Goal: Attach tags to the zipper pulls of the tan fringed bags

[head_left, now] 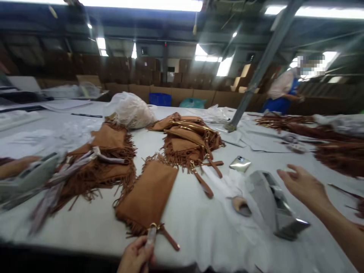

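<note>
Think of a clock with the tan pouch (148, 193) in its middle; the pouch lies flat on the counter (196, 227) right in front of you. Your left hand (135, 254) is at 6 o'clock, with thumb and fingers pinched on a small pale strip (152, 234) by the pouch's gold ring. A short brown strap (170, 238) sticks out at 5 o'clock. Your right hand (305, 188) is far from the left one, at 3 o'clock, its fingers loosely spread. Just beside it stands a gray tape dispenser (263, 197), and nearer the pouch lies a tape roll (241, 206). A shiny phone (240, 163) is between 2 and 3. A heap of tan fringed bags (184, 146) sits at 1, a white plastic bundle (132, 110) at 12, and more fringed pouches (110, 138) at 10. Someone else's blurry hand (21, 166) is at 9. Farther off, at 2, a person in blue (280, 94) stands behind the counter.
</note>
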The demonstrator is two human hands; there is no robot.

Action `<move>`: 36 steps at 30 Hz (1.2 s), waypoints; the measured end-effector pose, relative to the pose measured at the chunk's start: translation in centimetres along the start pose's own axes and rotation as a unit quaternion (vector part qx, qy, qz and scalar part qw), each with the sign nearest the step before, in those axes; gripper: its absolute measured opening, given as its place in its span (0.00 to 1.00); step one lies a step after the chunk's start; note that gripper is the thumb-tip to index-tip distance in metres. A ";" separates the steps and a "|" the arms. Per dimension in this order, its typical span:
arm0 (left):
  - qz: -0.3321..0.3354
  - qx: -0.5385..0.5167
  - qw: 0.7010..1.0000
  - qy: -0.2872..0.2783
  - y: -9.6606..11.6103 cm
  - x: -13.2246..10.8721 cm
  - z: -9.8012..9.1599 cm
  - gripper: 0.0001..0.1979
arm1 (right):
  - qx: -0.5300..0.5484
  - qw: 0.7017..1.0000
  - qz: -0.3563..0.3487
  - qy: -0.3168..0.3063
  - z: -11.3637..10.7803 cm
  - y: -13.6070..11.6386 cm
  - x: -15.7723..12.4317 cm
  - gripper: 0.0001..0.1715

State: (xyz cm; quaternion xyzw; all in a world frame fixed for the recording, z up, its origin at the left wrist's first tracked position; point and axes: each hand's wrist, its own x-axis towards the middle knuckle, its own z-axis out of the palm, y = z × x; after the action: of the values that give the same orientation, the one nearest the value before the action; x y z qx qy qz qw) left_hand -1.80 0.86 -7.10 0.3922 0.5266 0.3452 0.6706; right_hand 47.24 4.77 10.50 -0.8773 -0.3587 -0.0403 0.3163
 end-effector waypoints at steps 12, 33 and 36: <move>-0.063 -0.195 0.972 -0.118 2.3 -2.1 -1.8 0.22 | 0.163 0.851 -0.286 -0.410 11.8 -12.9 -27.3 0.22; -0.191 -0.283 0.933 -0.114 -0.8 -2.2 -3.5 0.18 | 0.086 0.855 -0.362 -0.362 14.0 -10.2 -33.3 0.18; -0.119 -0.182 0.976 -0.015 -1.3 -2.2 -3.0 0.20 | 0.092 0.863 -0.360 -0.344 13.8 -9.8 -33.3 0.18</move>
State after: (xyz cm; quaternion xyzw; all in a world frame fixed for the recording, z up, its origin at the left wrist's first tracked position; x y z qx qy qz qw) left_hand -5.10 -1.19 -7.66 0.2029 0.4880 0.3470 0.7748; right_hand 14.06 -1.96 -5.26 -0.6127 -0.7373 0.1861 0.2155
